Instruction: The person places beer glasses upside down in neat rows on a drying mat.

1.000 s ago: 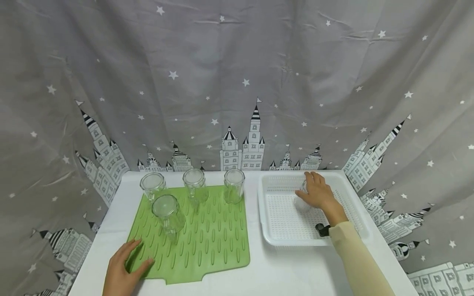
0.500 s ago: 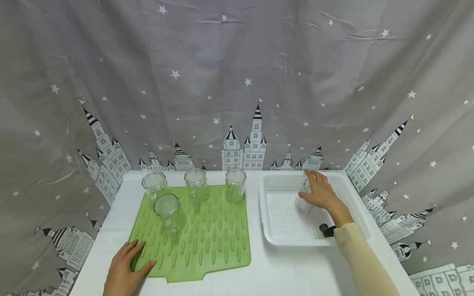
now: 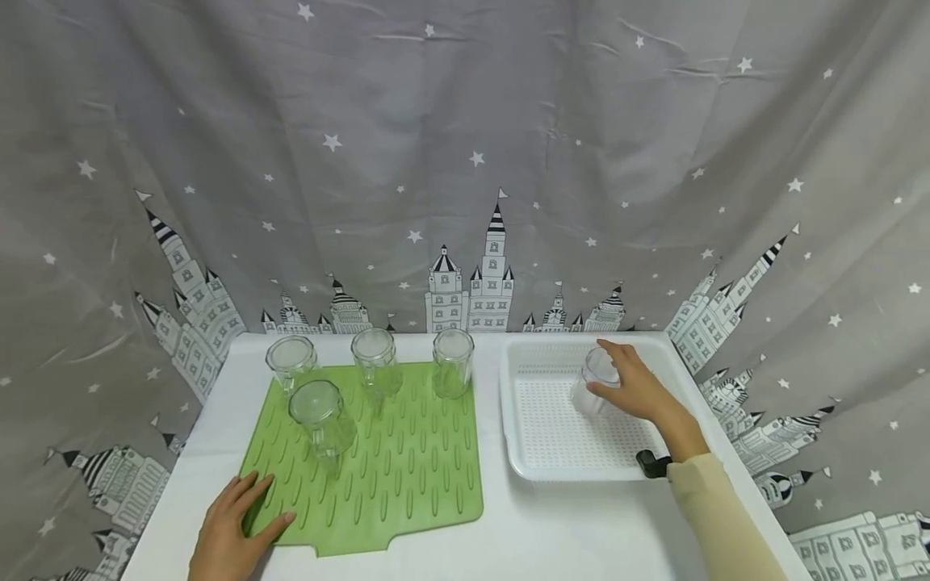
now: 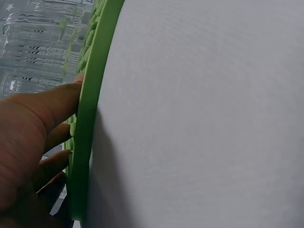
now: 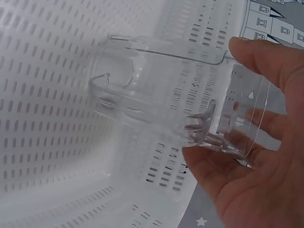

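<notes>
A clear glass mug stands in the white perforated basket. My right hand is around the mug's upper end, with thumb and fingers spread apart. In the right wrist view the fingers lie loosely about the mug; firm contact cannot be made out. At the left, my left hand rests at the near left part of the green ridged mat. Its thumb touches the mat's edge in the left wrist view. Several glass mugs stand on the mat's far half.
A white cloth-covered table lies under the mat and basket. Behind it hangs a grey curtain with stars and castles. A black wrist device is on the right wrist, over the basket's near rim.
My right hand has drawn back a little to the right, and its fingers have spread, leaving more of the mug in sight. The mug stays in the basket. My left hand stays at the mat.
</notes>
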Available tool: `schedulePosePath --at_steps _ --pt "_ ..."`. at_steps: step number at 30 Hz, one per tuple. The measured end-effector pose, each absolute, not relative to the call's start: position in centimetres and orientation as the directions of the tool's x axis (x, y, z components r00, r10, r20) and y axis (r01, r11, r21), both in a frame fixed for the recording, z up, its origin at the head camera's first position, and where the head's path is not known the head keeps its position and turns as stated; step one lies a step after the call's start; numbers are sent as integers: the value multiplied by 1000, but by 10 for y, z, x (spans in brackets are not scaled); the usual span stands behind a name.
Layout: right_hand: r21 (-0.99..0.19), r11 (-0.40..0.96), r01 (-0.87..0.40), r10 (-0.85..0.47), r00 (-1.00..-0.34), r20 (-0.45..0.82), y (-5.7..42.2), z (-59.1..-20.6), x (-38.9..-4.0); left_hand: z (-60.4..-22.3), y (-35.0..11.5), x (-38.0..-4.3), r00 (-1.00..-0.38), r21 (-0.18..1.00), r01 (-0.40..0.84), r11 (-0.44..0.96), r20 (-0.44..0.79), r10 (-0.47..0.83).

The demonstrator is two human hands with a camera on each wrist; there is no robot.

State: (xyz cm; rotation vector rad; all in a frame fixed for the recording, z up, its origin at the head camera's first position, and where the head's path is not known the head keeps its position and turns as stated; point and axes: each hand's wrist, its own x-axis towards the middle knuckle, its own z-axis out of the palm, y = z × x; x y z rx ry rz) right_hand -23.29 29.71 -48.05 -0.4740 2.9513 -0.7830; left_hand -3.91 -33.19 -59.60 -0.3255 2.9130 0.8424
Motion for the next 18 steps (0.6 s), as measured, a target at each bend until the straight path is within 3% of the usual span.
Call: schedulePosePath --at_steps 10,18 --pt "-512 821 -254 -284 -959 22 303 -482 -234 -601 -331 -37 -980 529 -199 825 -105 -169" --pt "-469 826 -311 -315 -946 74 299 -462 -229 -604 -331 -35 -983 524 -176 833 -42 -181"
